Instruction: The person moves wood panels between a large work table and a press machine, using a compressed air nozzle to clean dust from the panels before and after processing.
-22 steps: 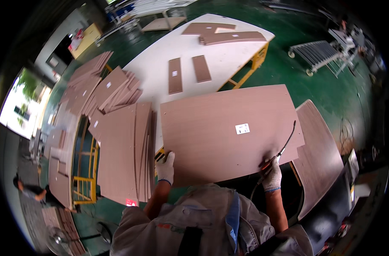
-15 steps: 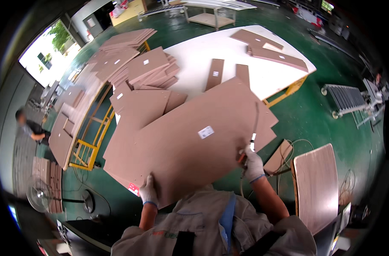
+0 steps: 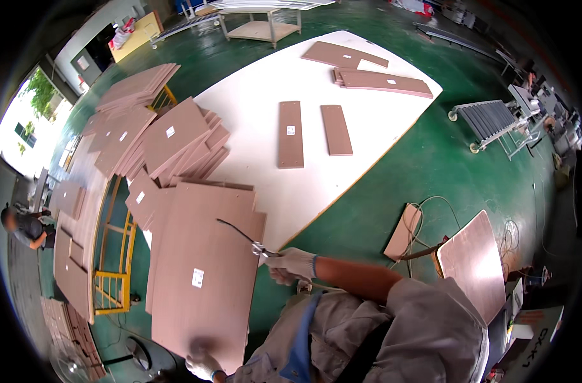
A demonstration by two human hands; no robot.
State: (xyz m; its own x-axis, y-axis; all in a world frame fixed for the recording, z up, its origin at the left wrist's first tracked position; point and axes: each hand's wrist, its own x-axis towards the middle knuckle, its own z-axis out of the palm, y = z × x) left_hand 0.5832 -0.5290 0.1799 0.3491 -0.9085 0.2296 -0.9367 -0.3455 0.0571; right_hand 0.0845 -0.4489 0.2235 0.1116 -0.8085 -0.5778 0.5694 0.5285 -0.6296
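Note:
A large brown panel [image 3: 208, 223] with a white label lies flat on other brown panels, on the near left part of the white table. My left hand [image 3: 203, 366], in a whitish glove, grips its near edge; the fingertips are partly hidden. In my gloved right hand [image 3: 293, 265] is an air blow gun [image 3: 261, 249], closed in the fingers. Its thin dark nozzle points left over the panel's right side. A hose trails below that hand.
Stacked brown panels [image 3: 176, 137] cover the white table's left side. Narrow brown boards [image 3: 291, 137] lie on the white tabletop [image 3: 252, 102]. A wood-topped stand [image 3: 473, 262] is at right, beside a hose. A roller conveyor [image 3: 489, 121] stands farther right; another person [image 3: 32, 230] is at far left.
The large panel has swung leftward, from slanting right to lying nearly lengthwise ahead of me. The air gun's nozzle has turned from pointing away to pointing left. My view has shifted right.

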